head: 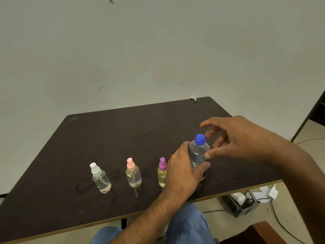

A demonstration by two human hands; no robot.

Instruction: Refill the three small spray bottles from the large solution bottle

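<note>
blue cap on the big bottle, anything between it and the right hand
Nothing visible does. The right hand hovers open just right of the blue plastic cap, its fingers spread, with only air between. The left hand grips the large clear solution bottle lower down, below the cap.

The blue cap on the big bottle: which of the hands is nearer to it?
Right. The right hand hovers open just beside the blue cap; the left hand grips the big bottle lower, around its body.

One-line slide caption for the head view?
Left hand grips capped solution bottle; right hand reaches for blue cap.
</note>
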